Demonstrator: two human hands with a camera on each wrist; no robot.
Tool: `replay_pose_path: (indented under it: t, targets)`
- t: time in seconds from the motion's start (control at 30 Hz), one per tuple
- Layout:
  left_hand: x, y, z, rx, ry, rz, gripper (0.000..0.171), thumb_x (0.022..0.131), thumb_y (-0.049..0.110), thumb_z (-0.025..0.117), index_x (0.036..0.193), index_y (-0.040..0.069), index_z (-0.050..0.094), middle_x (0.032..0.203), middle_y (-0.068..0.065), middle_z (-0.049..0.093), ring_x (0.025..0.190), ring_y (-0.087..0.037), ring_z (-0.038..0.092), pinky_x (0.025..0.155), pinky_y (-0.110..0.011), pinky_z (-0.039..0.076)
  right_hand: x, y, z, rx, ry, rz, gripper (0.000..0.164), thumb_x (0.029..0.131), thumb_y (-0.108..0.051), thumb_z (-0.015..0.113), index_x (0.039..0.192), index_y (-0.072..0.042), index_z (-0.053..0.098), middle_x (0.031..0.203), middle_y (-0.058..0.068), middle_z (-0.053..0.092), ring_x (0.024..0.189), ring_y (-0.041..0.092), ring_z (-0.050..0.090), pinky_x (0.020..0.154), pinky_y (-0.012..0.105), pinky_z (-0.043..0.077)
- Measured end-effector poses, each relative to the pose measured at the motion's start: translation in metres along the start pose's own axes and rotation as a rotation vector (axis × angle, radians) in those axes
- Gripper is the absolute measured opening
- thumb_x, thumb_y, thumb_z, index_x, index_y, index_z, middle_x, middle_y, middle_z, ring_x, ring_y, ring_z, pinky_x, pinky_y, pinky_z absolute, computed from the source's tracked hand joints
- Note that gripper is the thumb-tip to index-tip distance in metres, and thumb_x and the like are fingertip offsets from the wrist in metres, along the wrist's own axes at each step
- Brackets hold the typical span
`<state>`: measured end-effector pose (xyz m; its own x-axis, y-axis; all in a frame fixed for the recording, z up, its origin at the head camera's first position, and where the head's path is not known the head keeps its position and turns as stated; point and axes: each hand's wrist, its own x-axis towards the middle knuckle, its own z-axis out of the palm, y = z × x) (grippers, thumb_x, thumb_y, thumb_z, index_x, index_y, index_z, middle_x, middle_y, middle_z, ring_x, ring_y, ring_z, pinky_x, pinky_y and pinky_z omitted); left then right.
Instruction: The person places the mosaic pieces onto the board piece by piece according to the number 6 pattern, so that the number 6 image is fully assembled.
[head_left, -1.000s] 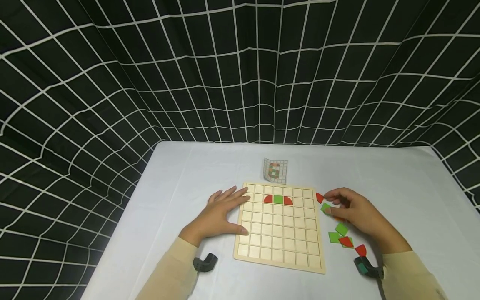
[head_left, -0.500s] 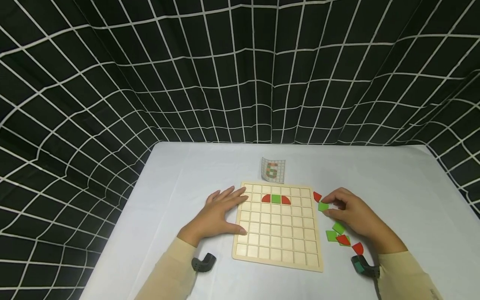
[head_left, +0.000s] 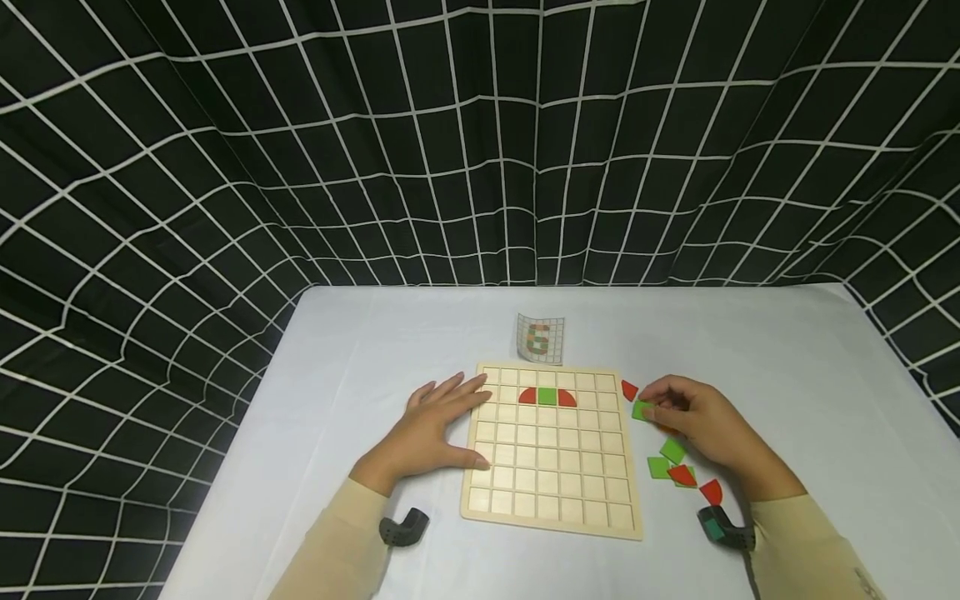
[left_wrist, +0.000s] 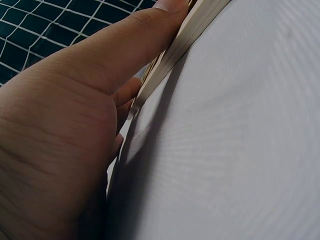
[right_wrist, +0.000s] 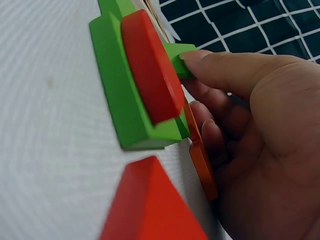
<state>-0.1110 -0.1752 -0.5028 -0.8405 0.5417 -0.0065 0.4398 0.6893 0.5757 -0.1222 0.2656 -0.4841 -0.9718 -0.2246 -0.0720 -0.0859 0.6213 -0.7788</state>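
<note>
My left hand lies with fingers spread along the left edge of a pale wooden grid board. Its thumb touches the board's side in the left wrist view. On the board, a green square tile sits between two red quarter-round tiles, the left one and the right one. Just off the board's right edge, my right hand pinches another green square tile between thumb and index finger. Orange pieces lie under its curled fingers, mostly hidden in the head view.
A red tile lies beyond the right hand. Nearer are several green tiles, with a red tile on top, and another red tile. Behind the board stands a small curled grid card bearing a coloured figure.
My right thumb and index finger have closed onto the green tile, which has turned slightly. The left hand stays on the board's edge. The head view has shifted a little.
</note>
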Motion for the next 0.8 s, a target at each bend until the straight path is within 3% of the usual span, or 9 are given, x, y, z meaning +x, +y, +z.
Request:
replay_pose_path:
  t: [0.37,0.63,0.8]
  targets:
    - [0.0000,-0.0002,0.0001,0.004,-0.001,0.004,0.105,0.080,0.066,0.089,0.167,0.024,0.048,0.177,0.010,0.028,0.165,-0.024,0.015,0.129,-0.057,0.005,-0.0021,-0.0014,0.0014,0.011,0.055,0.015,0.017,0.103,-0.015,0.078,0.119,-0.009,0.081,0.104,0.007,0.070,0.095,0.027,0.055,0.073,0.026,0.048]
    - [-0.0001,-0.0025,0.0013,0.005,0.005,-0.002,0.105,0.079,0.069,0.088,0.166,0.026,0.049,0.177,0.012,0.027,0.164,-0.022,0.015,0.129,-0.055,0.004,-0.0036,-0.0037,0.0013,0.041,0.099,0.009,0.017,0.103,-0.020,0.079,0.116,-0.010,0.081,0.092,0.009,0.066,0.081,0.025,0.056,0.059,0.029,0.049]
    - [-0.0004,-0.0031,0.0016,0.003,0.004,-0.007,0.105,0.079,0.069,0.088,0.166,0.026,0.049,0.177,0.013,0.027,0.165,-0.020,0.014,0.129,-0.055,0.004,-0.0043,-0.0092,0.0014,0.054,0.101,0.020,0.019,0.104,-0.025,0.078,0.117,-0.010,0.081,0.100,0.008,0.070,0.084,0.024,0.058,0.062,0.027,0.051]
